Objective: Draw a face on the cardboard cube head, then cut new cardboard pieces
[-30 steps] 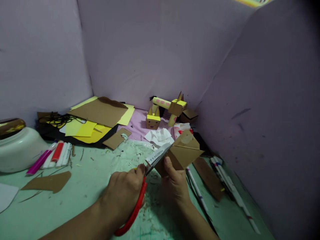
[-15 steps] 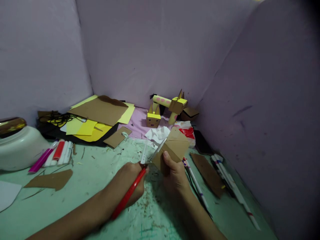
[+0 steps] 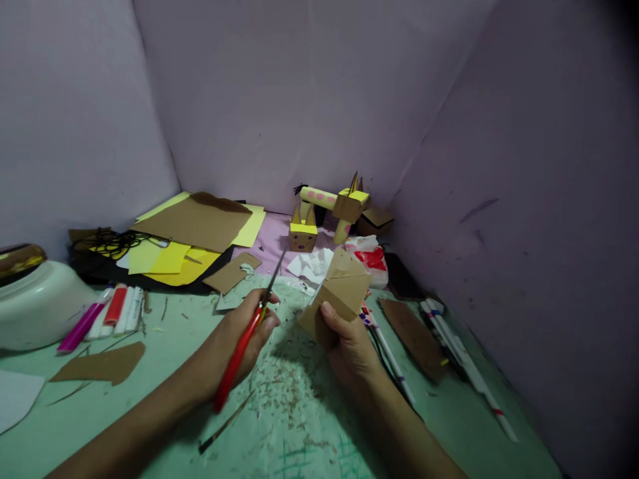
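My left hand (image 3: 247,326) is closed on a pair of scissors (image 3: 234,366) with red handles. Their blades point up and away, apart from the cardboard. Facing them, my right hand (image 3: 352,349) grips a folded piece of brown cardboard (image 3: 344,289), thumb pressed on its near face. The fingers behind it are mostly hidden. On the green surface below my left hand lies a thin brush (image 3: 224,424), with small brown scraps scattered beside it.
Cardboard animal figures (image 3: 303,237) stand by the back wall. Yellow paper and a cardboard sheet (image 3: 200,223) lie back left. Markers (image 3: 122,309) and a white pot (image 3: 40,303) are at left. More pens (image 3: 466,366) and a brown cardboard strip (image 3: 412,339) lie at right.
The scissors have moved left and down, away from the cardboard, and their blades have come together. My right hand still holds the cardboard in nearly the same place. The thin brush has come into sight.
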Demonstrator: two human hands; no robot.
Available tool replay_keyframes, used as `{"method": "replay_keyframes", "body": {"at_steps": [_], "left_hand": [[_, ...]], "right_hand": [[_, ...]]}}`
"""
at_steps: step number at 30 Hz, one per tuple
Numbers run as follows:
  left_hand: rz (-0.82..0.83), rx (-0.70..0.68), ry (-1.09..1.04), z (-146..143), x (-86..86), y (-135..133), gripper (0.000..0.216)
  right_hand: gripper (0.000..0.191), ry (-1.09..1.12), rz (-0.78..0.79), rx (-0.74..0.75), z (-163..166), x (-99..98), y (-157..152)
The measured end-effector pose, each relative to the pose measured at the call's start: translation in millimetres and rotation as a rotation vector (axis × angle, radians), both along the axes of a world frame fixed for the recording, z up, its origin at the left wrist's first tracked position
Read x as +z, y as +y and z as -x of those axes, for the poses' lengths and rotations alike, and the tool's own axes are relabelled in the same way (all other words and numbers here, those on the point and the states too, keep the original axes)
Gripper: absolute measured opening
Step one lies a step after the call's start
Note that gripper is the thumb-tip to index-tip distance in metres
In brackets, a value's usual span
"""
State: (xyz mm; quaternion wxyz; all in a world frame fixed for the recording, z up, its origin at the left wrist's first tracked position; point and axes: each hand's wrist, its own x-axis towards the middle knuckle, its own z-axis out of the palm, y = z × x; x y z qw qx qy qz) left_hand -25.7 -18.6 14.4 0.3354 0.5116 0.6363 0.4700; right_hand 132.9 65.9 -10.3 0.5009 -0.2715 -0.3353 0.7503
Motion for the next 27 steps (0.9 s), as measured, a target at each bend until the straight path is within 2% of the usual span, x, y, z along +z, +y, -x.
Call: {"method": "replay_keyframes", "body": {"at_steps": [2, 5, 11, 14, 18, 21, 27], "left_hand": [[-0.02, -0.008, 0.004, -6, 2.9, -4, 0.03], [-0.056, -0.004, -0.141, -14, 6.2, -5, 0.031], [-0.096, 0.032, -0.296, -25, 2.5, -3, 0.032], [-0.114, 0.055, -0.297, -26, 0.7, -2, 0.03], [-0.119, 0.098, -0.288, -24, -0.3, 2, 0.032], [-0.105, 0.114, -0.287, -21, -2.2, 5, 0.037], [-0.082, 0.137, -0.267, -19, -6.5, 5, 0.041]], "right_hand": [[0.046, 0.007, -0.014, 0.006, 0, 1.9, -1], [0.045, -0.012, -0.012, 0.022, 1, 2.1, -3], [0.032, -0.022, -0.053, 0.206, 4, -8.4, -14], [0.036, -0.02, -0.054, 0.246, 4, -7.6, -17], [0.052, 0.042, -0.055, 0.123, 2, 0.0, -13], [0.053, 0.061, -0.078, 0.014, -1, 2.1, -8], [0.057, 0.055, -0.055, 0.018, -1, -4.4, -4]]}}
